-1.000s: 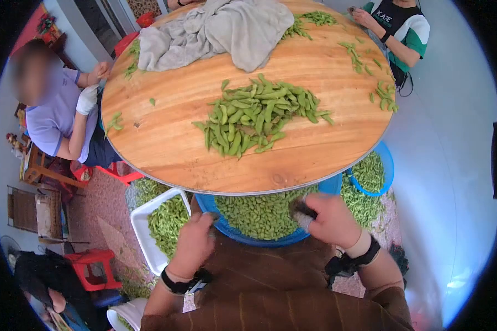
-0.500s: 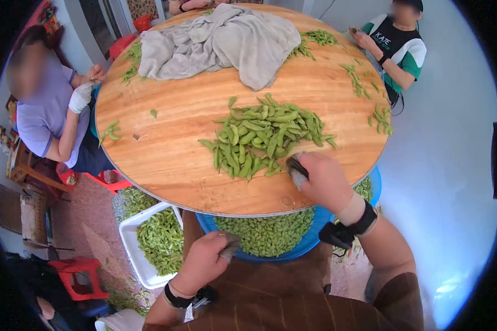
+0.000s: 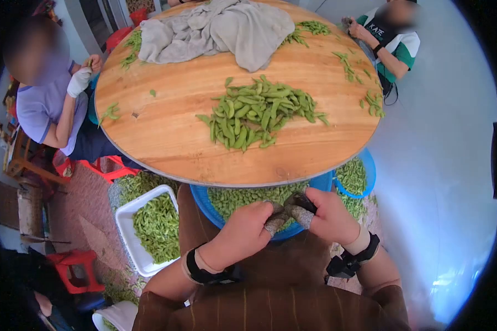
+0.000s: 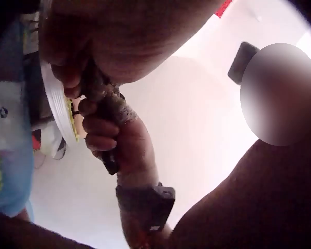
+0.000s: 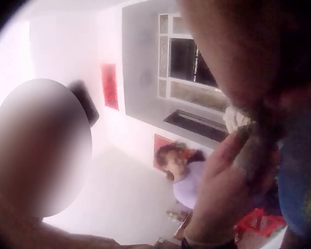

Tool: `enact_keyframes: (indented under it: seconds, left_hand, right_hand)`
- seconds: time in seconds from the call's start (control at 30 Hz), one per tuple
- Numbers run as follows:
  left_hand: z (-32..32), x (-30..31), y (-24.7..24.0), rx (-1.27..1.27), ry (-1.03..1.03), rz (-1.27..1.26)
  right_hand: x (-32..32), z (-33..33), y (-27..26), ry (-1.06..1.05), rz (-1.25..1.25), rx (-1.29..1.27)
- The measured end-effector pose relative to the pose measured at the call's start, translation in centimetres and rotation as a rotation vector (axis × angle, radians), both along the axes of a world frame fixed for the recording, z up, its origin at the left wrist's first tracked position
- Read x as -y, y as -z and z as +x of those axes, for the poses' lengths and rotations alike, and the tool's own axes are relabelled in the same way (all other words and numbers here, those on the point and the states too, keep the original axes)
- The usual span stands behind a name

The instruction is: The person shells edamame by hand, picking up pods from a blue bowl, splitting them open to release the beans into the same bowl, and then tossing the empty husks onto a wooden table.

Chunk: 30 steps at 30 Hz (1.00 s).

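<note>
Over the near side of the blue basin (image 3: 201,208), which contains green beans (image 3: 229,199), the two hands meet at their fingertips. Grey coverings wrap both thumbs. My right hand (image 3: 334,218) grips a dark object (image 3: 302,202); its curled fingers around the dark object (image 4: 111,163) also show in the left wrist view. My left hand (image 3: 243,227) has curled fingers against the right hand's fingertips; whether a pod is pinched there is hidden. In the right wrist view both hands are dark and blurred. A pile of green pods (image 3: 243,110) lies on the round wooden table (image 3: 171,132).
A grey cloth (image 3: 215,36) covers the table's far side. A white tray (image 3: 128,234) of pods stands at left, a smaller blue basin (image 3: 371,171) at right. Red stools (image 3: 80,270) stand at left. People sit left and right of the table.
My right hand reached to the pod pile, then came back over the basin. My left hand has moved up and right, and the two hands now meet.
</note>
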<state>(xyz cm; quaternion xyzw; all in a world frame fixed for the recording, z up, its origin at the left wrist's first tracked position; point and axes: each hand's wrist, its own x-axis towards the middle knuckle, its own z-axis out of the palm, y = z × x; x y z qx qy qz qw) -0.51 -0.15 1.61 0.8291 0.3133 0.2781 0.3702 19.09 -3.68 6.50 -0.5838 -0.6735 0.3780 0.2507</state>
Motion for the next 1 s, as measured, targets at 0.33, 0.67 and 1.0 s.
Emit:
enact_keyframes:
  seconds: [0.33, 0.67, 1.0]
  left_hand:
    - [0.1, 0.4, 0.5, 0.266, -0.064, -0.551]
    - [1.5, 0.8, 1.1, 0.131, -0.138, -0.225]
    - [2.1, 2.1, 1.1, -0.118, -0.137, 0.179]
  right_hand:
    - [1.7, 0.7, 1.4, -0.070, -0.028, -0.170]
    - [1.9, 1.4, 1.4, -0.004, -0.274, -0.354]
    - [2.8, 1.7, 3.5, 0.076, -0.433, -0.690]
